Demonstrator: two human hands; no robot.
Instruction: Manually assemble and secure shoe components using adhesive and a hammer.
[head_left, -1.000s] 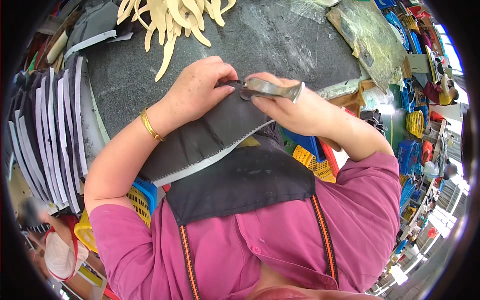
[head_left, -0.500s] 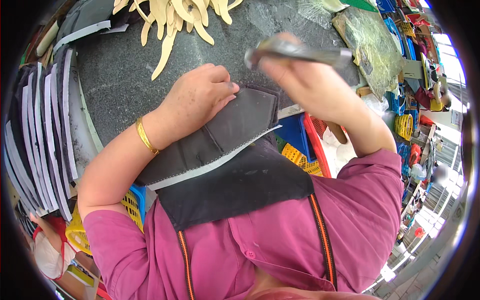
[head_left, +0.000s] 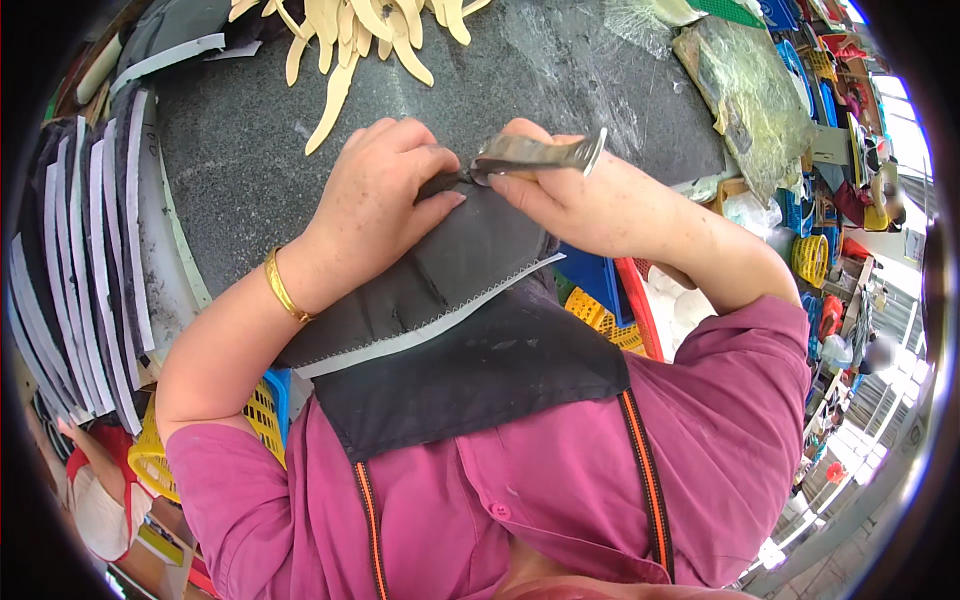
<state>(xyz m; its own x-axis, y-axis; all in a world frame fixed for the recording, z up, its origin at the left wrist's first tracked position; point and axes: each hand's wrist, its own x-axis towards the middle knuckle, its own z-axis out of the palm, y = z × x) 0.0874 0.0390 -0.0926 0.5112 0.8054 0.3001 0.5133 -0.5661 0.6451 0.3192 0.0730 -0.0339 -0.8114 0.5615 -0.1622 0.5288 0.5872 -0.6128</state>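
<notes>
A dark grey sheet piece (head_left: 440,265) with a zigzag-stitched white edge strip lies across the table's near edge and over my apron. My left hand (head_left: 385,185) is closed on its far edge, thumb on top and fingers beyond. Close beside it, my right hand (head_left: 565,205) grips a shiny metal hammer (head_left: 535,155) with a flared round end pointing right. The hammer's narrower end meets the folded edge of the sheet next to my left fingertips. My right fingers partly hide the tool, and the exact contact is covered.
Cream curved strips (head_left: 340,90) are heaped at the far side of the dark table (head_left: 250,140). Stacked white-edged dark pieces (head_left: 100,270) stand at left. A plastic-wrapped board (head_left: 745,105) lies at right. Yellow baskets (head_left: 155,455) and a red crate (head_left: 640,305) sit below table height.
My right hand has come down and left with the hammer, from a blurred raised position to the sheet's edge. My left fingers have shifted slightly and now fold that edge.
</notes>
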